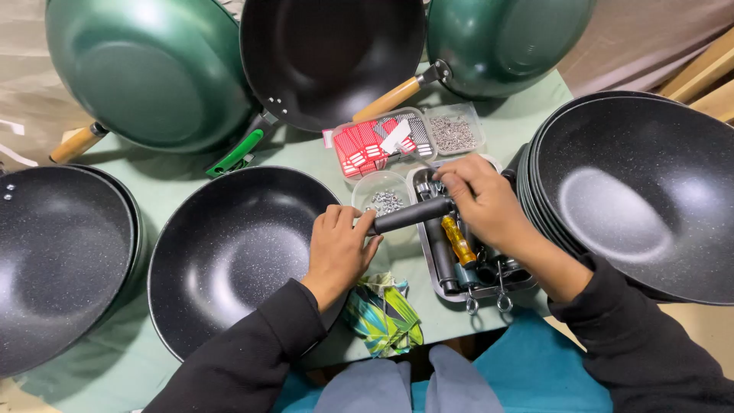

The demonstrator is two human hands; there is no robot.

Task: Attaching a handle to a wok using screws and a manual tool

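Black sleeves are seen lowest in the head view, reaching up over the green worktop (489, 122). One black handle (405, 216) is held between both hands, just right of the speckled black pan (229, 256). Left hand (338, 248) – its grip is closed over the pan's rim and the handle's near end. Right hand (482, 200) – its fingers are clamped on the handle's far end, above the metal tray (430, 269), which holds a yellow-handled screwdriver (459, 241). A clear tub of screws (384, 200) sits just above the handle.
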